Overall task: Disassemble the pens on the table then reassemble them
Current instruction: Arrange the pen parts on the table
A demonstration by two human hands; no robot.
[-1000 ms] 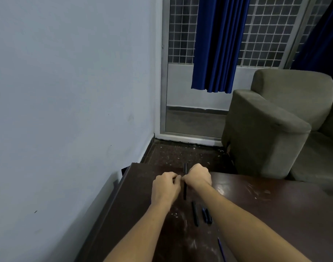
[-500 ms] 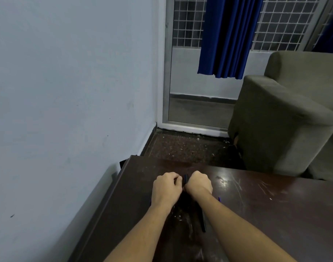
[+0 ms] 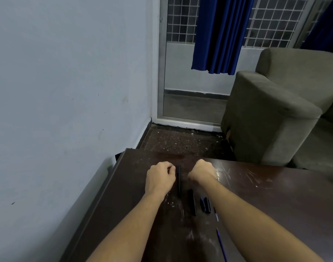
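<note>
Table: dark brown, white-scuffed. Pens: black. Curtain at 12 o'clock: royal blue. Armchair at 2 o'clock: grey-green.

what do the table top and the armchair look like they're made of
Table top: dark brown wood or wood-look laminate, semi-gloss; it shows a soft sheen, pale scratches and white specks. Which of the two cannot be told.

Armchair: grey-green woven or suede-like fabric upholstery, matte; no shine, soft rounded edges, a slightly fuzzy surface.
</note>
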